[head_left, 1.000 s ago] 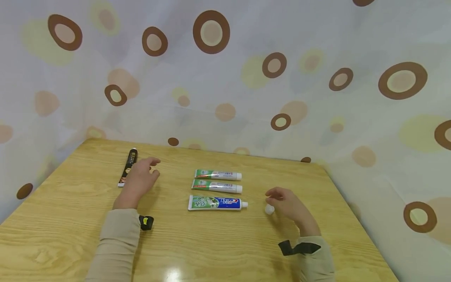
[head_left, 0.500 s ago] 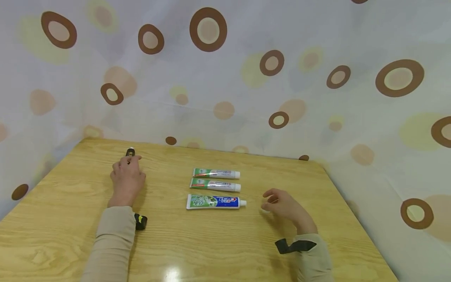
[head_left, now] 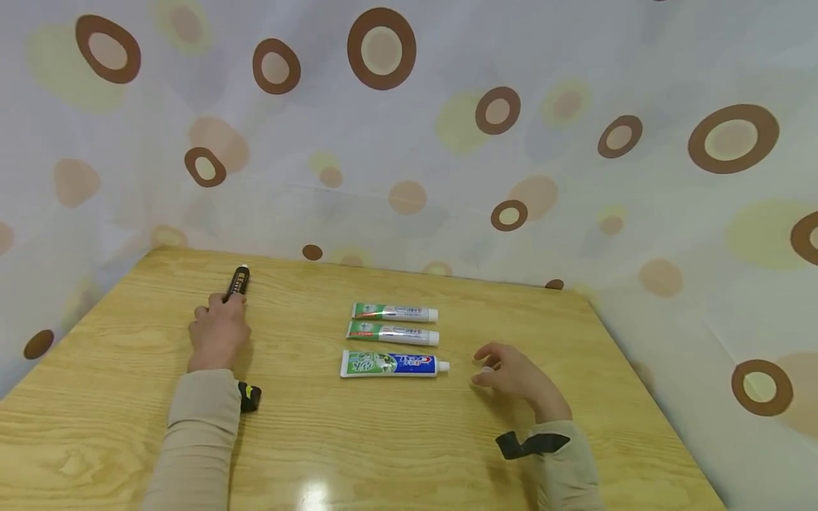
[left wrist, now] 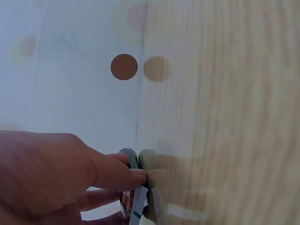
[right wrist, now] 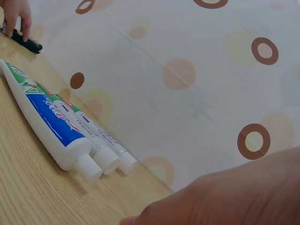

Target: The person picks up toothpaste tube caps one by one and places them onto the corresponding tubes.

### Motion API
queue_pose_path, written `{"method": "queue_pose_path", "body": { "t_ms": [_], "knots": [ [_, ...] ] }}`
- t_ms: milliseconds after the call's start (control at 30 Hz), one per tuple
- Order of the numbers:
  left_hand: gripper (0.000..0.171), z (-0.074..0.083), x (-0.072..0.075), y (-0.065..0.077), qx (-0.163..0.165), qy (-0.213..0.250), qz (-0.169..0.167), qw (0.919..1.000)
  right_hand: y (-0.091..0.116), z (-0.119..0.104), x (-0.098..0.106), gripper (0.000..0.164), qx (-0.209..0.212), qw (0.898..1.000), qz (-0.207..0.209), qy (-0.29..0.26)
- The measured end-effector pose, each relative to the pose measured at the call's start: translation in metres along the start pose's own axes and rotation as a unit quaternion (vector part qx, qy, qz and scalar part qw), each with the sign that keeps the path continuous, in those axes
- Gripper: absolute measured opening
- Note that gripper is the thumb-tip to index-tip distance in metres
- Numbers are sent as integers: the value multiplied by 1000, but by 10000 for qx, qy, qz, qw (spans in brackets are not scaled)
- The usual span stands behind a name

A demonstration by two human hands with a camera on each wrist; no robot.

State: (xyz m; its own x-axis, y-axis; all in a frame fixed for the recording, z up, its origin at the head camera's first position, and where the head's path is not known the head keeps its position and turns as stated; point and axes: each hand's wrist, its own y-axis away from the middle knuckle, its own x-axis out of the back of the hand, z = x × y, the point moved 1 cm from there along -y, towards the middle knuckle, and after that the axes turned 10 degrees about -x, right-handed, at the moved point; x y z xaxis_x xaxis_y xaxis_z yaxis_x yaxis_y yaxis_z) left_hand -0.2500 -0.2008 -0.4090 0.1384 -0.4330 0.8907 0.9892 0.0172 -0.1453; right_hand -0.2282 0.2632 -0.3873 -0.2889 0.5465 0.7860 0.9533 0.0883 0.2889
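In the head view my left hand [head_left: 219,328] grips a black toothpaste tube [head_left: 237,281] at the far left, its capped end pointing toward the back. The left wrist view has the thumb and fingers round the tube's flat end [left wrist: 127,206]. My right hand [head_left: 514,372] is right of the other tubes, thumb and forefinger apart in a loose curve. A small white round object [head_left: 488,370] shows between them, partly hidden by the thumb. Nearest this hand lies a blue and green Crest toothpaste tube [head_left: 393,364], with its cap toward the hand.
Two smaller green and white toothpaste tubes [head_left: 395,312] lie parallel behind the Crest tube, caps to the right. All are on a wood-grain table [head_left: 332,440]. A white curtain [head_left: 441,156] with brown and pastel circles stands along the table's back and sides.
My left hand has moved left and down onto the black tube and taken hold of it. My right hand has shifted slightly left, its thumb now overlapping the white round object.
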Motion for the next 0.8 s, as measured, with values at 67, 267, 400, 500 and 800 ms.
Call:
{"method": "queue_pose_path", "body": {
  "t_ms": [67,267,400,500,800],
  "knots": [
    [38,1,1,1,-40,-32,39,10000,0,1,1,38,17,10000,-35,-1],
    [38,4,4,1,31,43,-62,10000,1,5,1,37,247,9996,-149,6],
    [41,4,6,0,81,162,-307,9994,1,8,0,28,280,9993,-199,-142],
    [43,4,6,0,89,246,-461,9986,1,10,-2,22,201,9993,-211,-224],
    [50,1,7,0,144,615,-722,9954,0,11,-2,19,148,9993,-212,-270]
  ]
}}
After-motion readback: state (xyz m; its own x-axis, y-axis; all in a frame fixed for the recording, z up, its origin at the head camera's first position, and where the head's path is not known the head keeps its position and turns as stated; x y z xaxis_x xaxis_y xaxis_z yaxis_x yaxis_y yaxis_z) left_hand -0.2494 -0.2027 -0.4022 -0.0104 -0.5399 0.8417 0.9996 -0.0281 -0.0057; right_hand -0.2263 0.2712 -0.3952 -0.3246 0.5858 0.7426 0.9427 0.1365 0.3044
